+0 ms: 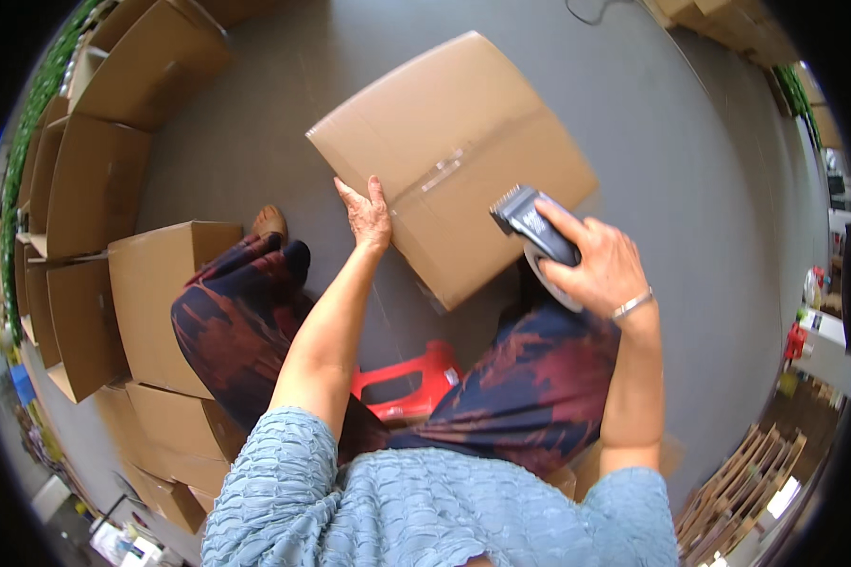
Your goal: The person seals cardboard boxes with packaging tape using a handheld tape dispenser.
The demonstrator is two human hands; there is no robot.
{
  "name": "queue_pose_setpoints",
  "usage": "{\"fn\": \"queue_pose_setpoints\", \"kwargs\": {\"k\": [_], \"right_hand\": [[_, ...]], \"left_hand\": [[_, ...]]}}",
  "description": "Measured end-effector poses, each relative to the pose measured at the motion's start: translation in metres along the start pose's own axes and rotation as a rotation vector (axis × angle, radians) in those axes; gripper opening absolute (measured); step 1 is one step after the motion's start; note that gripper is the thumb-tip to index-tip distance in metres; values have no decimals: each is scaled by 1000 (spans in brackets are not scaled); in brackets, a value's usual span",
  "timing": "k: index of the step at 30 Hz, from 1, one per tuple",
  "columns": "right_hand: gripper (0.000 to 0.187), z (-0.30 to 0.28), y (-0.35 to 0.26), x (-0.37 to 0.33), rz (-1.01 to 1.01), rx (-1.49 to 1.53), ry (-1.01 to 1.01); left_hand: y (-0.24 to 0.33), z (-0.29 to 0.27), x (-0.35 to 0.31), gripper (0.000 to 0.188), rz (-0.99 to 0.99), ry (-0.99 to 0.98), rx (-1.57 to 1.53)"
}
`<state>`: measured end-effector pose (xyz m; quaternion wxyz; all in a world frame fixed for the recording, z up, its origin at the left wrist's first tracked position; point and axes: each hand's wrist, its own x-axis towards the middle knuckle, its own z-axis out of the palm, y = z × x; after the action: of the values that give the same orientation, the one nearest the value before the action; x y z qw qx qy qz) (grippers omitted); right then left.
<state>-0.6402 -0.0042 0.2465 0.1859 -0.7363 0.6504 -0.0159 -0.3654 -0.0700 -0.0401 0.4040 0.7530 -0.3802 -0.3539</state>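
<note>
A closed brown cardboard box (463,123) sits tilted in front of my knees, a short shiny strip of clear tape (442,170) across its middle seam. My left hand (369,219) holds the box by its left edge, thumb against the top edge and a finger stretched along the side. Over the box's near right part, my right hand (607,269) is wrapped round a dark tape dispenser (539,227) with a toothed front edge. A pale tape roll (550,280) shows below the dispenser. Whether tape runs from it to the box, I cannot tell.
Open cardboard boxes (99,184) line the left side, with stacked boxes (175,425) nearer me. A red plastic stool (402,383) stands between my legs. Slatted wood (747,487) lies at the lower right, more cardboard (728,24) at the far right. The floor (700,189) is grey.
</note>
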Motion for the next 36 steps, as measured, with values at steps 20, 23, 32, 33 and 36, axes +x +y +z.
{"fn": "queue_pose_setpoints", "kwargs": {"k": [20, 23, 32, 33, 36], "right_hand": [[67, 23, 32, -12, 8, 108, -155], [76, 41, 36, -7, -8, 84, -78], [83, 44, 23, 17, 56, 282, 37], [78, 53, 39, 13, 46, 297, 79], [73, 39, 29, 24, 64, 401, 123]], "left_hand": [[-100, -19, -107, 64, -24, -957, 373], [-84, -12, -99, 69, -460, -1011, 171], [-94, -2, -87, 59, -752, -465, -586], [-58, 7, -113, 63, -731, -393, -606], [-53, 14, -92, 48, -488, -239, -738]]}}
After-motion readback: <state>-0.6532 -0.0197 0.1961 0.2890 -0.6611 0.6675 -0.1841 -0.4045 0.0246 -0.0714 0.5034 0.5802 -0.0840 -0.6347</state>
